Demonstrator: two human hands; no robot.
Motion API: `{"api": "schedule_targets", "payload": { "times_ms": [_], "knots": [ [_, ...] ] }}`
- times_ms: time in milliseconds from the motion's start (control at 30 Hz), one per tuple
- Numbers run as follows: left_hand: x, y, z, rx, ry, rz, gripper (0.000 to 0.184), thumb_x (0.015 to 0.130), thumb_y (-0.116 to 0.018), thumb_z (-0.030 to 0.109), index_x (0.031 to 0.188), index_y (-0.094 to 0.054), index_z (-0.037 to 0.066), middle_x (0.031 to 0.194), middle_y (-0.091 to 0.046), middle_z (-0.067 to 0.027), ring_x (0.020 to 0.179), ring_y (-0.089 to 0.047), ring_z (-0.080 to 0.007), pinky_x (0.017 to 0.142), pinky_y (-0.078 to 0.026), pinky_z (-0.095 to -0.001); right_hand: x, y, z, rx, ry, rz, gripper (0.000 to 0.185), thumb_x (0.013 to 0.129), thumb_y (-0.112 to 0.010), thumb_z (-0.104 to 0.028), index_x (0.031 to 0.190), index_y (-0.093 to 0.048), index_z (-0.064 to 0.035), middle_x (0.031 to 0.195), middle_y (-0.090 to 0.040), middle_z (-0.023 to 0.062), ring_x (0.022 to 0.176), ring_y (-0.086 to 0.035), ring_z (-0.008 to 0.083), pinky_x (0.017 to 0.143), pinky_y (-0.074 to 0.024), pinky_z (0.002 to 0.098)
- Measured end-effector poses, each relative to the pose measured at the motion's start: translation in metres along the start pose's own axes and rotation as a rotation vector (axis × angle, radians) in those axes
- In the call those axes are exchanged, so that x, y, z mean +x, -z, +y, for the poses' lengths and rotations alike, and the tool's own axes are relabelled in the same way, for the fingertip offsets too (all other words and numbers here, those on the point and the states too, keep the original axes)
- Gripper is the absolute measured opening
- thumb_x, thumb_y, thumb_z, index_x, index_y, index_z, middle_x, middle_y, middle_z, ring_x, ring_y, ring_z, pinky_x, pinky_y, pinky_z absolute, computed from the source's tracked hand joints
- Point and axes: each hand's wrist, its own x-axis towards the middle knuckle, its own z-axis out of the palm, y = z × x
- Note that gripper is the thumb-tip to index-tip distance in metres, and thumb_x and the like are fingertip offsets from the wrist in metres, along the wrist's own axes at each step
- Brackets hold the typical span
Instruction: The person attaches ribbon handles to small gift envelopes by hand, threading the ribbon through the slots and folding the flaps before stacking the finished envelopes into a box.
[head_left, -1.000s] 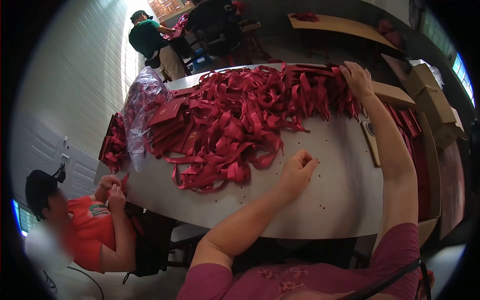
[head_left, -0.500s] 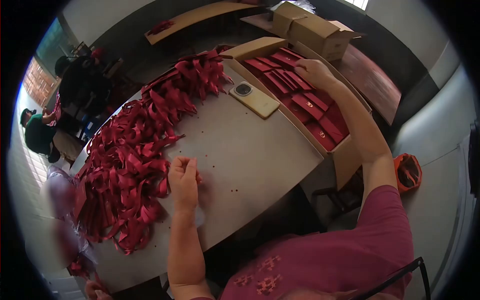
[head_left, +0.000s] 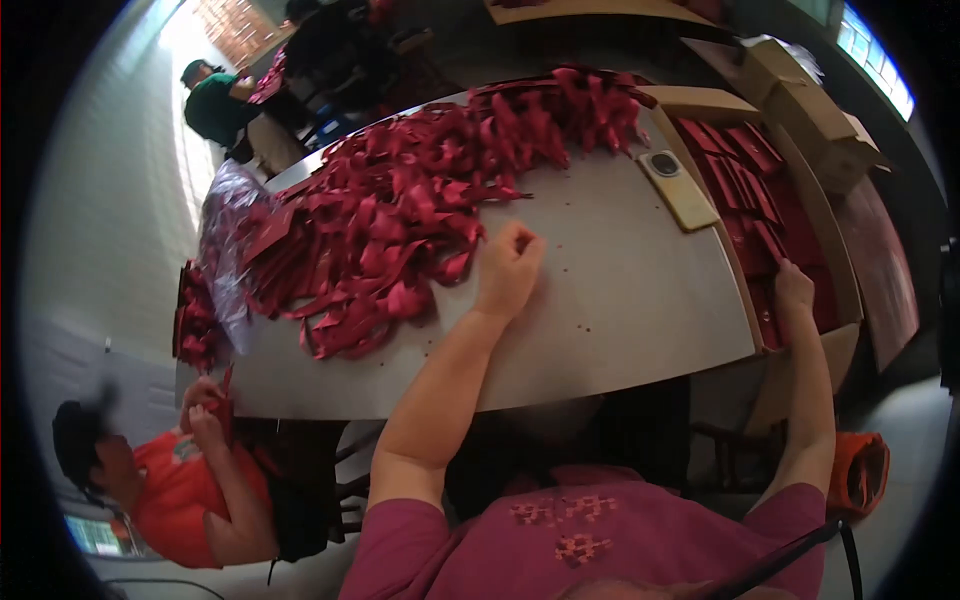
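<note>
A pale grey, smooth-topped counter (head_left: 650, 310) carries a sprawling heap of shiny dark red ribbon (head_left: 400, 215). Beside its right end, a long open brown cardboard box (head_left: 838, 260) holds rows of flat red packets (head_left: 755, 150). The right hand (head_left: 795, 290) is over the box's near part, fingers closed on the end of one packet. The left hand (head_left: 510, 268), fingers curled in, is beside the heap; whether it holds anything is unclear. A yellowish phone (head_left: 688, 200) lies near the box.
</note>
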Motion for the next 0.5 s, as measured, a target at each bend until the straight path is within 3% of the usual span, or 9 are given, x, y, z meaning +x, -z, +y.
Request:
{"api": "schedule_targets", "payload": {
  "times_ms": [67, 133, 167, 200, 267, 333, 367, 433, 500],
  "knots": [
    [-0.008, -0.005, 0.019, -0.011, -0.018, -0.034, 0.016, 0.088, -0.063, 0.015, 0.085, -0.055, 0.001, 0.068, -0.057, -0.0046, 0.061, -0.051, -0.0100, 0.056, -0.042, -0.0288, 0.009, 0.027, 0.004, -0.169, -0.140, 0.093, 0.015, 0.096, -0.043, -0.019, 0.100, -0.054, -0.0091, 0.085, -0.068, 0.0132, 0.080, -0.069, 0.0330, 0.070, -0.0561, 0.0437],
    [-0.010, -0.009, 0.022, -0.021, -0.007, -0.084, 0.018, 0.088, -0.063, 0.016, 0.085, -0.055, 0.001, 0.067, -0.057, -0.0043, 0.061, -0.050, -0.0097, 0.056, -0.042, -0.0282, 0.008, 0.077, 0.003, -0.074, -0.150, 0.344, 0.018, 0.097, -0.046, -0.021, 0.103, -0.057, -0.0082, 0.086, -0.067, 0.0147, 0.082, -0.068, 0.0326, 0.069, -0.0559, 0.0406],
    [-0.011, -0.010, 0.022, -0.039, 0.001, -0.163, 0.019, 0.089, -0.063, 0.018, 0.085, -0.055, 0.001, 0.067, -0.057, -0.0039, 0.060, -0.050, -0.0094, 0.056, -0.042, -0.0276, 0.007, 0.107, -0.004, -0.068, -0.138, 0.348, 0.018, 0.097, -0.046, -0.021, 0.103, -0.057, -0.0082, 0.086, -0.067, 0.0147, 0.082, -0.068, 0.0326, 0.069, -0.0559, 0.0406],
    [-0.012, -0.012, 0.023, -0.038, 0.003, -0.152, 0.019, 0.089, -0.063, 0.018, 0.085, -0.055, 0.001, 0.067, -0.057, -0.0039, 0.060, -0.050, -0.0094, 0.056, -0.042, -0.0276, 0.002, 0.140, -0.017, 0.045, -0.064, 0.488, 0.018, 0.095, -0.050, -0.019, 0.105, -0.059, -0.0075, 0.085, -0.066, 0.0153, 0.081, -0.068, 0.0325, 0.068, -0.0552, 0.0404],
    [-0.014, -0.015, 0.026, -0.133, 0.015, -0.219, 0.029, 0.094, -0.059, 0.029, 0.086, -0.055, 0.002, 0.065, -0.054, -0.0030, 0.058, -0.051, -0.0101, 0.053, -0.042, -0.0278, -0.012, 0.194, -0.054, 0.160, 0.016, 0.627, 0.018, 0.094, -0.054, -0.018, 0.106, -0.061, -0.0067, 0.085, -0.066, 0.0159, 0.080, -0.067, 0.0324, 0.067, -0.0546, 0.0401],
    [-0.016, -0.009, 0.039, -0.236, 0.127, -0.234, 0.034, 0.095, -0.056, 0.036, 0.089, -0.055, 0.003, 0.065, -0.054, -0.0033, 0.057, -0.052, -0.0107, 0.051, -0.043, -0.0276, -0.030, 0.237, -0.102, 0.282, 0.248, 0.832, 0.017, 0.088, -0.062, -0.010, 0.104, -0.064, -0.0062, 0.086, -0.065, 0.0152, 0.078, -0.066, 0.0316, 0.068, -0.0528, 0.0409],
    [-0.017, -0.005, 0.047, -0.339, 0.238, -0.255, 0.039, 0.096, -0.054, 0.042, 0.092, -0.055, 0.004, 0.065, -0.054, -0.0036, 0.056, -0.053, -0.0112, 0.049, -0.044, -0.0275, -0.041, 0.249, -0.127, 0.285, 0.254, 0.833, 0.017, 0.088, -0.062, -0.010, 0.104, -0.064, -0.0062, 0.086, -0.065, 0.0152, 0.078, -0.066, 0.0316, 0.068, -0.0528, 0.0409],
    [-0.020, 0.001, 0.059, -0.432, 0.337, -0.183, 0.046, 0.095, -0.051, 0.050, 0.097, -0.053, 0.003, 0.068, -0.056, -0.0044, 0.057, -0.054, -0.0120, 0.051, -0.045, -0.0261, -0.063, 0.266, -0.179, 0.354, 0.612, 0.815, 0.013, 0.083, -0.065, -0.006, 0.096, -0.064, -0.0057, 0.084, -0.064, 0.0118, 0.072, -0.063, 0.0301, 0.066, -0.0511, 0.0410],
    [-0.022, 0.008, 0.067, -0.527, 0.435, -0.109, 0.054, 0.094, -0.048, 0.057, 0.102, -0.052, 0.003, 0.071, -0.058, -0.0053, 0.058, -0.056, -0.0128, 0.052, -0.045, -0.0246, -0.077, 0.270, -0.233, 0.481, 0.788, 0.735, 0.013, 0.080, -0.068, -0.012, 0.090, -0.062, -0.0058, 0.082, -0.062, 0.0096, 0.071, -0.062, 0.0281, 0.063, -0.0491, 0.0397]
  ]
}}
